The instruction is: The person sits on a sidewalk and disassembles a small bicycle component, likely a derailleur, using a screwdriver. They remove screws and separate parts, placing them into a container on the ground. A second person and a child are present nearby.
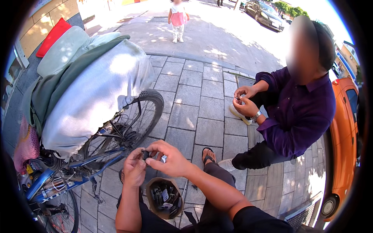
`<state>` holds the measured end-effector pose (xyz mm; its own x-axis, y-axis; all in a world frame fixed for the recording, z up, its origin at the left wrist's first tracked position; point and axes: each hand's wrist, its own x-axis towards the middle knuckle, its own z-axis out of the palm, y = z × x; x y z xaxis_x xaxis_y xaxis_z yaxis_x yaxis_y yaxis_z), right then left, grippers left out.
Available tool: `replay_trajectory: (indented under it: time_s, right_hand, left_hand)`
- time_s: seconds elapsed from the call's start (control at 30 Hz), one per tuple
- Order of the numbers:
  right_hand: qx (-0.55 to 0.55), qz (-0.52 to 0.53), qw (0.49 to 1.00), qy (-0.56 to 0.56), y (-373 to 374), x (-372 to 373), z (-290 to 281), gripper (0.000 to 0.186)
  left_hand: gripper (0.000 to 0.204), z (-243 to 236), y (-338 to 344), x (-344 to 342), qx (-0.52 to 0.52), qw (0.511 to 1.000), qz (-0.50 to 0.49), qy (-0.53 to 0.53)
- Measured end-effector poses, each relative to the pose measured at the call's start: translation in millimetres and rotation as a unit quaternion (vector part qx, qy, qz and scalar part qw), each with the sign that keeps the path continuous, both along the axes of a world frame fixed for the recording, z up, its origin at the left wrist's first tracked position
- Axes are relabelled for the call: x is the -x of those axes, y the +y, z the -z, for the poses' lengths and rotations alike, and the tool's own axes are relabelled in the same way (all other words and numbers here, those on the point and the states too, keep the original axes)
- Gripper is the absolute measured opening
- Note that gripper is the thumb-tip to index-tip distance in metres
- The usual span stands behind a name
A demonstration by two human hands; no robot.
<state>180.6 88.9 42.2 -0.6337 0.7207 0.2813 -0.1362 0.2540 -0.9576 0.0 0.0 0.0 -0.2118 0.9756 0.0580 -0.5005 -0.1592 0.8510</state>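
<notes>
My left hand (134, 167) and my right hand (168, 157) meet over my lap, both pinching a small dark metal part (146, 154) between the fingertips. Just below them sits a small round container (164, 197) full of several small metal bits, resting between my thighs. My right foot in a black sandal (208, 155) rests on the paving beyond.
A blue bicycle (89, 155) loaded with grey and green bundles (89, 89) stands at my left. A person in a purple shirt (299, 112) crouches to the right, hands handling something small. An orange vehicle (344, 139) is at far right. A child (178, 19) stands far off.
</notes>
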Motion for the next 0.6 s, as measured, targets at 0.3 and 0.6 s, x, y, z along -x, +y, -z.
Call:
replay_trajectory:
  time_s: [0.3, 0.6]
  right_hand:
    - [0.001, 0.002, 1.000, 0.006, 0.2, -4.5, -2.5, 0.037]
    - [0.002, 0.004, 1.000, -0.007, 1.4, -6.5, -3.3, 0.034]
  left_hand:
    - [0.058, 1.7, -1.7, 0.1, -0.005, 1.000, 0.014, -0.021]
    - [0.059, -0.5, 2.0, -2.3, 0.016, 1.000, 0.005, -0.012]
